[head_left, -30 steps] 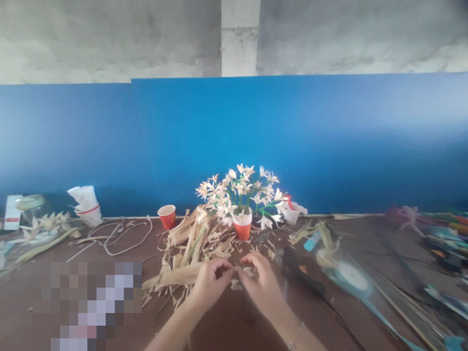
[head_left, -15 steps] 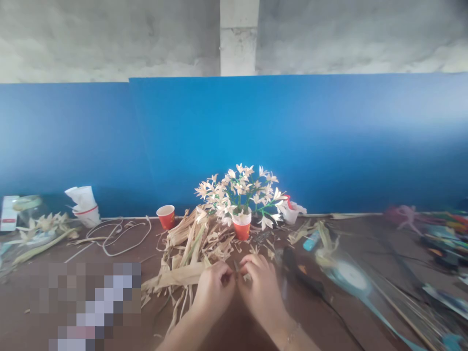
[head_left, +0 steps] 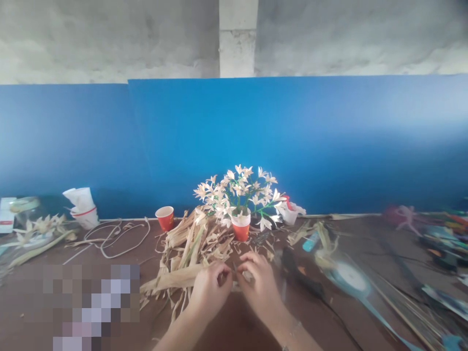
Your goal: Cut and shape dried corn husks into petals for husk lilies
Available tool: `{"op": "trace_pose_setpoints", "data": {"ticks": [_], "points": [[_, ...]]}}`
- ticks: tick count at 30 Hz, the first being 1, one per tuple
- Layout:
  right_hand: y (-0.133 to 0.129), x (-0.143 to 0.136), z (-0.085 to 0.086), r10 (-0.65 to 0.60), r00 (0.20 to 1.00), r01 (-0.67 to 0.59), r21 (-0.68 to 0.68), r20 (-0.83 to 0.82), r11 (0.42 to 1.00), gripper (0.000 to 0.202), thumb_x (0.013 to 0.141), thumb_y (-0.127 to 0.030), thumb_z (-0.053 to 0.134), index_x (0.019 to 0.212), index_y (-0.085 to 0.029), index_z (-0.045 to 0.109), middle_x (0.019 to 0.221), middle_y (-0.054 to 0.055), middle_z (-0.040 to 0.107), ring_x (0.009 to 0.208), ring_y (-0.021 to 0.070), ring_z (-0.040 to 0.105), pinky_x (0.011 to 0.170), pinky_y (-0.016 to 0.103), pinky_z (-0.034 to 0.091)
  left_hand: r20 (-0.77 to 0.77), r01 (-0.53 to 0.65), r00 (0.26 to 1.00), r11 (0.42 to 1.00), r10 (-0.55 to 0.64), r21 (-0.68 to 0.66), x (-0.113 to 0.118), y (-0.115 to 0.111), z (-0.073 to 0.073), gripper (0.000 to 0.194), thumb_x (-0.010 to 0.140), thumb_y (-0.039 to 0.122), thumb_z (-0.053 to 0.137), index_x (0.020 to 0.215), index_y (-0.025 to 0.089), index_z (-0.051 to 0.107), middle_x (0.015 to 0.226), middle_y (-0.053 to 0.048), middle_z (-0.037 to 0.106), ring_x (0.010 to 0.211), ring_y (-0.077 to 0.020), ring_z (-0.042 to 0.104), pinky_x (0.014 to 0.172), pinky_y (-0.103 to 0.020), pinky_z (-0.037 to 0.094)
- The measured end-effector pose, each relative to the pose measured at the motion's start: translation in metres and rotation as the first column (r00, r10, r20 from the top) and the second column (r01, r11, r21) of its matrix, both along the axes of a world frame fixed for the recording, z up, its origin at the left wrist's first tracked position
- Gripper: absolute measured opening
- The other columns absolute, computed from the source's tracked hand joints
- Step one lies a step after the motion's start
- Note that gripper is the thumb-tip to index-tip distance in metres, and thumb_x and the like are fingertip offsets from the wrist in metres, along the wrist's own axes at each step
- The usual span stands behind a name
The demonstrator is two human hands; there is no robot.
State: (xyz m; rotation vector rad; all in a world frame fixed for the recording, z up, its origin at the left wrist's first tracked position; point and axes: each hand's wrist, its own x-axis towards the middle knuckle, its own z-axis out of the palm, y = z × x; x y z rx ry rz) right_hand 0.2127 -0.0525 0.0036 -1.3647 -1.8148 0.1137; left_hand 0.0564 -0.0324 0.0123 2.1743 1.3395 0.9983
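Observation:
My left hand (head_left: 212,287) is closed in a pinch, thumb against forefinger, over the brown table in front of the dried husks (head_left: 183,276). Close beside it on the right, my right hand (head_left: 259,282) is also pinched closed, its fingertips nearly meeting those of the left. A small, thin, pale piece shows between the fingertips, too blurred to name. Beyond the hands stands a red paper cup (head_left: 241,233) with white husk-like flowers (head_left: 238,190) on green stems.
An empty red cup (head_left: 165,222) and a white cable (head_left: 109,241) lie left of the husks. To the right are a dark corded tool (head_left: 305,279), a light-blue ribbon roll (head_left: 351,277) and thin sticks (head_left: 405,307). A blue panel (head_left: 234,126) rises behind.
Both hands stay pinched close together with only slight finger movement. The whole view has shifted slightly.

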Motion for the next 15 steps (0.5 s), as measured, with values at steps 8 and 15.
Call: {"op": "trace_pose_setpoints", "data": {"ticks": [8,15], "points": [[-0.006,-0.005,0.005,0.04,0.997,-0.039,-0.014,0.067,0.999,0.014,0.076,-0.007,0.05,0.072,-0.019,0.056,0.095,0.005,0.058,0.092,0.0213,0.051,0.077,0.034,0.037,-0.095,0.005,0.995,1.0,-0.005,-0.003,0.003,-0.004,0.001,0.015,0.072,0.012,0.047,0.064,0.019,0.058,0.062,-0.001,0.061,0.058,-0.0154,0.056,0.054,-0.023,0.037],[-0.009,-0.013,0.002,-0.086,0.989,0.087,-0.002,0.116,0.996,0.015,0.071,-0.006,0.054,0.065,-0.02,0.054,0.088,0.001,0.06,0.088,0.0191,0.052,0.074,0.032,0.032,-0.16,-0.09,0.983,0.996,0.09,0.008,0.009,-0.005,-0.005,0.016,0.073,0.014,0.047,0.061,0.018,0.058,0.061,-0.003,0.063,0.059,-0.0174,0.059,0.056,-0.024,0.038]]}}
